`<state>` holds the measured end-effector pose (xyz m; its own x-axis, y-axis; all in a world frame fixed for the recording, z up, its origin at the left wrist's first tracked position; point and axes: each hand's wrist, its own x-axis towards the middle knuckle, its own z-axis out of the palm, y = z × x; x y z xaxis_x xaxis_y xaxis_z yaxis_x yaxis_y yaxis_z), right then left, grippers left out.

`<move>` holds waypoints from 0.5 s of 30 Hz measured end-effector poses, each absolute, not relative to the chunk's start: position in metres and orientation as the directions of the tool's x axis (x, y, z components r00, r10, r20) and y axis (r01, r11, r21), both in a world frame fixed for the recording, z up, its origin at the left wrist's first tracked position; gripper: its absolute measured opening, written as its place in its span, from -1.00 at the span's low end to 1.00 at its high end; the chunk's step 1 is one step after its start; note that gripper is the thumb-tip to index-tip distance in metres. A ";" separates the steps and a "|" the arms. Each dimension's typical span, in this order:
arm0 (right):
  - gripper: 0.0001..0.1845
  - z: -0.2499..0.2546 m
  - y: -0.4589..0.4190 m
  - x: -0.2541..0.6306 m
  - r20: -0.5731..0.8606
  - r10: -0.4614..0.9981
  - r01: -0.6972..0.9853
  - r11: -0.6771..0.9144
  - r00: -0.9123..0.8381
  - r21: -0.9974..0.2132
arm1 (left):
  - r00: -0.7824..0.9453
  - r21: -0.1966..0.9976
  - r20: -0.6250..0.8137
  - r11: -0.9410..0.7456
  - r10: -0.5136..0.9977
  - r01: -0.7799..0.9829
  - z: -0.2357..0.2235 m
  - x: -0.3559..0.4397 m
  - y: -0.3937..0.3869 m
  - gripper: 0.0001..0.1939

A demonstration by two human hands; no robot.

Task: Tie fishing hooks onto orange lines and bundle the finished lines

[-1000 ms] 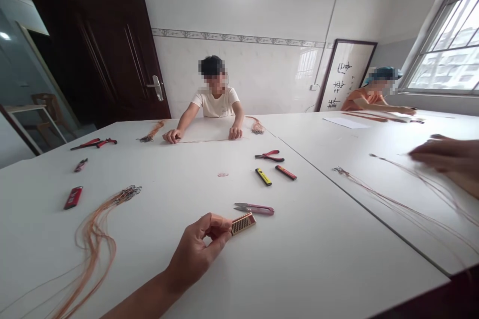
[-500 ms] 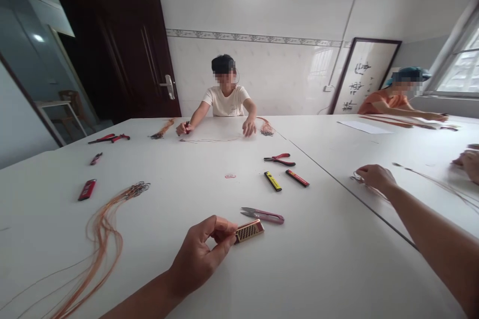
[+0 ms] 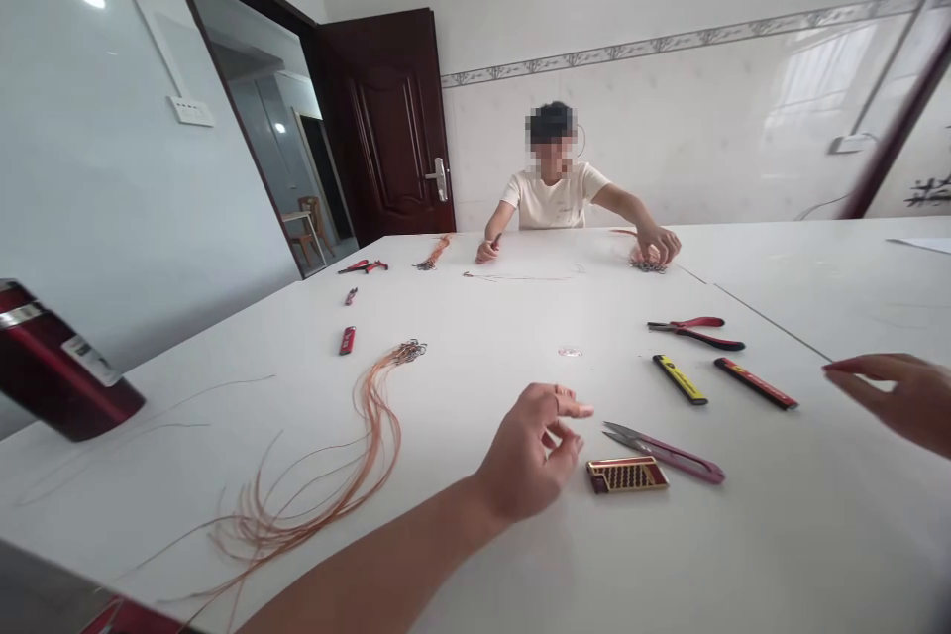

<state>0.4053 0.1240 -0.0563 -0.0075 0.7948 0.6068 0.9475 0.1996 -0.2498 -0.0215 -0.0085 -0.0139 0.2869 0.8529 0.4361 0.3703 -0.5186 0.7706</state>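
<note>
**Lower centre of the frame: left hand (image 3: 531, 451) and right hand (image 3: 896, 401) open, nothing held**

The left hand, fingers spread and parted, lies just beside a flat gold-framed case (image 3: 627, 475) on the white counter (image 3: 817, 525), with thread snips (image 3: 661, 451) adjoining the case. At the right edge, the right hand curls loosely, empty. Step in hand: apparently a pause between grasps. Lifting the case would call for a fingertip pinch.

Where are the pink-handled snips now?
Head view: the snips lie on the white table, just behind the gold-and-black case, right of the left hand.
</note>
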 end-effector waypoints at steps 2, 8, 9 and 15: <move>-0.81 -0.056 0.110 0.361 0.511 0.849 0.923 0.294 -0.133 -0.249 | 0.219 0.721 0.446 -0.494 0.868 0.487 0.000 -0.030 0.004 -0.74; -0.81 -0.042 0.056 0.246 0.607 0.700 0.799 0.577 -0.377 -0.169 | -0.045 0.620 0.384 -0.222 0.922 0.752 0.036 -0.113 0.064 -0.75; -0.81 -0.041 0.050 0.236 0.602 0.692 0.777 0.603 -0.399 -0.178 | -0.101 0.600 0.368 -0.153 0.924 0.785 0.037 -0.131 0.072 -0.76; -0.79 -0.053 0.037 0.219 0.507 0.715 0.717 0.654 -0.482 -0.242 | -0.233 0.430 0.215 0.123 0.948 0.895 0.017 -0.208 0.085 -0.74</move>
